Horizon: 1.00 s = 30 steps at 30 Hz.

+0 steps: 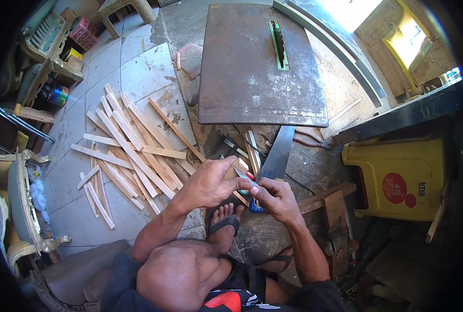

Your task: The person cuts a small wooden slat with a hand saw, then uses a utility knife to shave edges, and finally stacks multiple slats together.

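My left hand (210, 182) is closed at the centre, its thumb and fingertips around a small pale wooden piece (240, 165). My right hand (273, 197) is closed on a small grey blade-like tool (246, 177), whose tip lies against or beside that piece; the exact contact is unclear. Just beneath my hands a handsaw (277, 151) lies on the floor, partly hidden by my right hand. Small red and green items peek out behind the fingers, too covered to name. Narrow wooden strips (253, 151) lie beside the saw, and my bare knee and sandalled foot are below.
A table saw (236, 62) with a raised blade stands ahead. Many wooden strips (137, 156) lie scattered on tiles at left, beside carved chair frames (13, 203). Pliers (314, 141), a black cable, wooden offcuts (333, 208) and a yellow plastic stool (387, 177) are at right.
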Tool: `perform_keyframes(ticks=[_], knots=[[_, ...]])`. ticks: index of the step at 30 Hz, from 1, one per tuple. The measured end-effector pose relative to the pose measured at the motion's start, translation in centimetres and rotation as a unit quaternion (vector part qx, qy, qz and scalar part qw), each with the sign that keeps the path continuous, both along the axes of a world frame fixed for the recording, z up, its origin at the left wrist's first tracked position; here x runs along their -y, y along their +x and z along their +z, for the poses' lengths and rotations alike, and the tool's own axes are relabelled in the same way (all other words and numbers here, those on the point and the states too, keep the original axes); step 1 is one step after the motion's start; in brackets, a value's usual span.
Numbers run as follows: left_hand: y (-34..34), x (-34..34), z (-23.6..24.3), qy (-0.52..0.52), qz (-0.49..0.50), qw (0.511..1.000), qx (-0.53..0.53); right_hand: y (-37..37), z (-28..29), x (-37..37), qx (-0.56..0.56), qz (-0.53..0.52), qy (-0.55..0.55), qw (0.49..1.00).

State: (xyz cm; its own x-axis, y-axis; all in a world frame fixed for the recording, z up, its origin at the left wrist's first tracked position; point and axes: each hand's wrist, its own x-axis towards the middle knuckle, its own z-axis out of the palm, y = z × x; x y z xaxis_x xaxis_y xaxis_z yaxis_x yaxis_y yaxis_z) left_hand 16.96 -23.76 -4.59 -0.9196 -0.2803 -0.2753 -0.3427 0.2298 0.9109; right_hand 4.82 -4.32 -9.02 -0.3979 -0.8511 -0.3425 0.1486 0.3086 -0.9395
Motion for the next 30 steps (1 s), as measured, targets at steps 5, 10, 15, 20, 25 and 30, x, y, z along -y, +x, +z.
perform_keyframes(ticks=[5, 10, 15, 20, 25, 30], knots=[[0.3, 0.2, -1.0, 0.008, -0.002, 1.0, 0.004, 0.4, -0.5, 0.0, -0.042, -0.012, -0.005, 0.999], [0.4, 0.3, -1.5, -0.007, 0.007, 1.0, 0.017, 0.7, -1.2, 0.2, -0.149, -0.023, 0.001, 0.989], [0.7, -0.1, -0.9, -0.032, 0.035, 0.997, 0.064, -0.5, -2.0, 0.4, -0.181, -0.12, 0.011, 0.976], [0.6, 0.1, -0.2, -0.084, 0.061, 0.992, 0.069, -0.2, -1.5, 0.0, -0.138, -0.083, -0.029, 0.987], [0.7, 0.4, -0.6, -0.036, 0.004, 0.999, -0.007, -0.9, 0.9, 0.6, -0.094, 0.031, -0.04, 0.994], [0.6, 0.4, 0.7, 0.0, -0.033, 0.999, -0.014, -1.9, 2.1, 0.7, -0.031, 0.12, -0.032, 0.992]])
